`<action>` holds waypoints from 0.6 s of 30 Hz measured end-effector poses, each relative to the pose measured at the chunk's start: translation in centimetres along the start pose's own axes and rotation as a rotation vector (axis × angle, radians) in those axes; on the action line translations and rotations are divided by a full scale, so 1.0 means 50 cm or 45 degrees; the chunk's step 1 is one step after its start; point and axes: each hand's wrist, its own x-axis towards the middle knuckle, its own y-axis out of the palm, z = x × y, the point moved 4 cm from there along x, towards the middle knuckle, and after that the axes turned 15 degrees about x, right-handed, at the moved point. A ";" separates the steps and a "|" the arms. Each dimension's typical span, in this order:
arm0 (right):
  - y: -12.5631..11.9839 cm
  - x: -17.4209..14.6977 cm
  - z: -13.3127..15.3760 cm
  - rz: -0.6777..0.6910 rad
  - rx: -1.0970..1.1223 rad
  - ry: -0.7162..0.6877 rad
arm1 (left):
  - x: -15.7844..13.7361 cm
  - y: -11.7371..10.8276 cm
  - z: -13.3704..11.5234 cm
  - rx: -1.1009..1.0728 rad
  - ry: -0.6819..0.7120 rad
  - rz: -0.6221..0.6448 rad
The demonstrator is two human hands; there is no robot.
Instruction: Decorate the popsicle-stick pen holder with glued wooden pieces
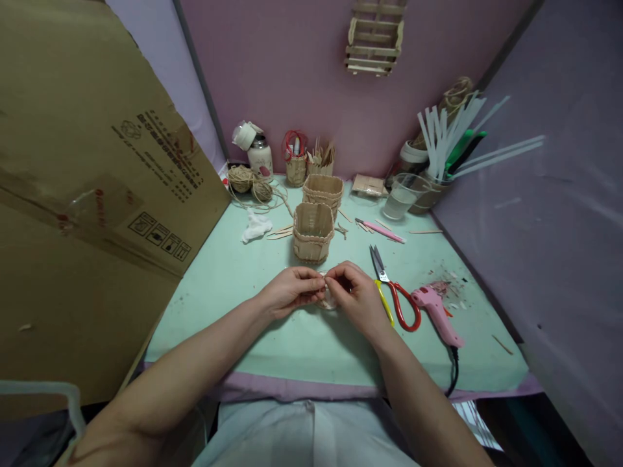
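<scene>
Head view, sole view on record. The item in work is a small, clear, round-edged piece, apparently plastic (329, 299), located at the near middle of the desk (219, 292), which is covered in pale green cloth. It sits between the two hands, much of it concealed by the fingers.

Left hand (293, 290): thumb and fingers drawn together, clamped on the left edge of the piece. Right hand (357, 293): thumb and fingertips likewise pinched in, clamped at the upper right edge. The fingertips of the two hands meet or nearly meet (whether a finer strip also lies in the pinch cannot be told).

Handling assessment: the piece is judged very light and thin-walled, fairly stiff at the edge but liable to flex or dent under a hard squeeze. Its smooth surface is probably slippery. Recommended hold: opposite sides of the edge, light fingertip pressure, the middle left untouched.

Surroundings: a tan, square basket of flat wooden strips with a braided rim (311, 250) stands upright just beyond the hands; a similar tan basket (335, 201) stands behind it. To the right of the right hand lie metal scissors with red loop handles (384, 277) and, just beside them, a pink plastic glue gun with a black cord (440, 314).
</scene>
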 end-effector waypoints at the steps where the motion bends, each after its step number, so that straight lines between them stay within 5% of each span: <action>1: -0.001 0.001 0.001 0.042 0.004 0.005 | 0.000 0.001 0.000 0.019 -0.009 0.033; 7: 0.002 0.001 0.005 0.136 0.000 0.028 | -0.004 0.006 -0.008 0.124 0.022 0.091; 18: -0.004 -0.010 -0.013 -0.018 0.070 0.290 | -0.010 0.029 -0.012 0.143 0.167 -0.189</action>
